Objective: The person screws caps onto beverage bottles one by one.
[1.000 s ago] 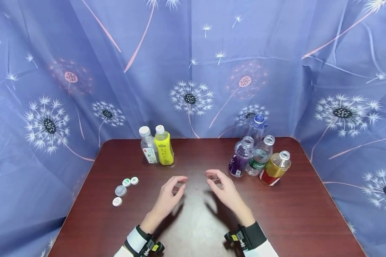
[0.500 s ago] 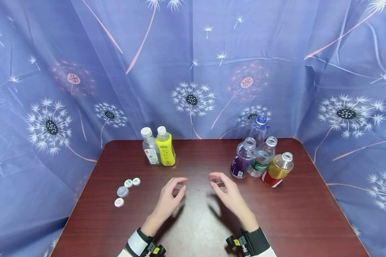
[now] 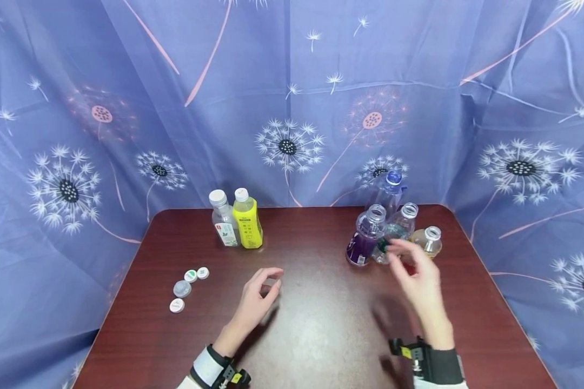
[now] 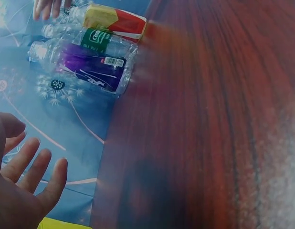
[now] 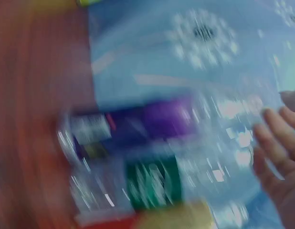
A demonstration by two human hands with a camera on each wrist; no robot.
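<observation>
My right hand (image 3: 420, 281) is raised in front of the bottles at the right, fingers loosely bent and holding nothing. It overlaps a gold-and-red-labelled bottle (image 3: 429, 242) and part of a green-labelled clear bottle (image 3: 403, 220) in the head view. Just left of these stands a purple-labelled bottle (image 3: 362, 247); all three have uncapped mouths. In the blurred right wrist view, the right fingers (image 5: 276, 143) are spread near the bottle necks. My left hand (image 3: 253, 300) hovers over the middle of the table, thumb and fingers apart with nothing between them.
A blue-necked clear bottle (image 3: 389, 192) stands behind the right group. At the back left are a white-capped clear bottle (image 3: 225, 221) and a yellow bottle (image 3: 248, 224). Several loose caps, including a translucent one (image 3: 182, 288), lie at left. A blue curtain (image 3: 214, 146) surrounds the table (image 3: 316, 335).
My right hand has moved right and slightly forward, from mid-table to the bottles at the right. The left hand stays in about the same place. The bottles and caps have not moved.
</observation>
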